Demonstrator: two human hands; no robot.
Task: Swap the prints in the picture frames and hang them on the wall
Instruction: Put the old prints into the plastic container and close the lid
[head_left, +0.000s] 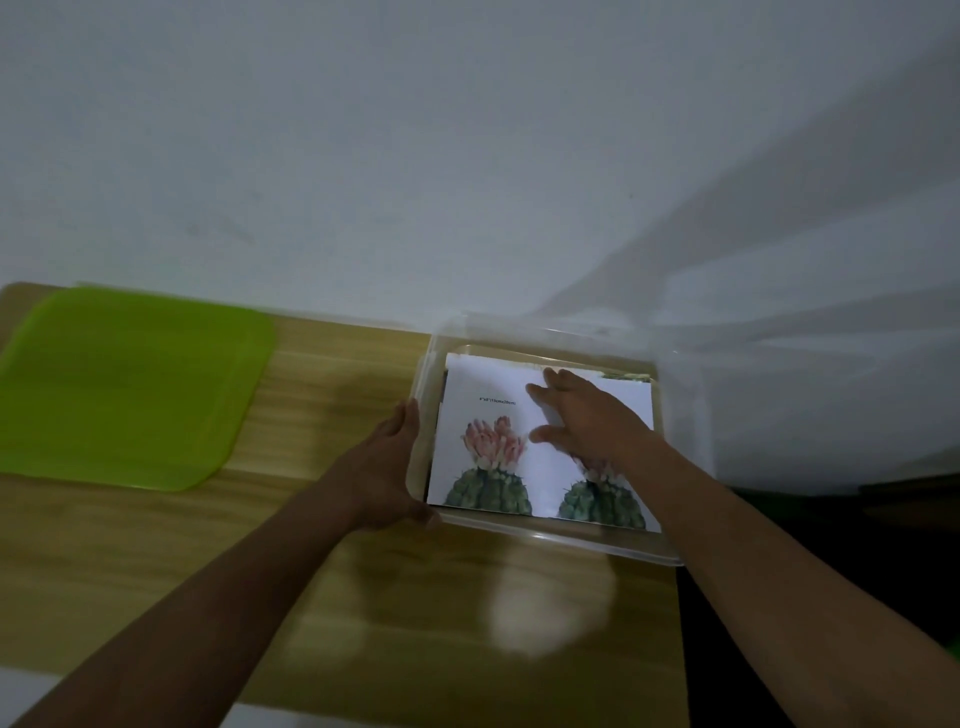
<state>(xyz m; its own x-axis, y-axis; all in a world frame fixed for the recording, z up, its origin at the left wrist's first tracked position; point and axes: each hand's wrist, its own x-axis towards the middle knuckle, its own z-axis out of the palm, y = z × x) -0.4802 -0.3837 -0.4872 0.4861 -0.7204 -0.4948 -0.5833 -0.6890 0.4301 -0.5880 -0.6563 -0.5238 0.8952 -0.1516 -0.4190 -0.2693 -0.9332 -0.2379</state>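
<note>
A clear plastic box (691, 431) stands on the wooden table at the right. Inside it lies a white print (488, 415) showing two flowering cacti side by side. A dark edge shows under the print at its left; what it belongs to is unclear. My right hand (587, 421) reaches into the box and rests flat on the print with fingers spread. My left hand (395, 462) lies against the outside of the box's left wall, thumb at the near corner. No picture frame is plainly visible.
A green plastic lid (124, 384) lies flat on the wooden table (322, 571) at the far left. A pale wall rises right behind the table. The table's right edge sits just past the box, with dark floor beyond it.
</note>
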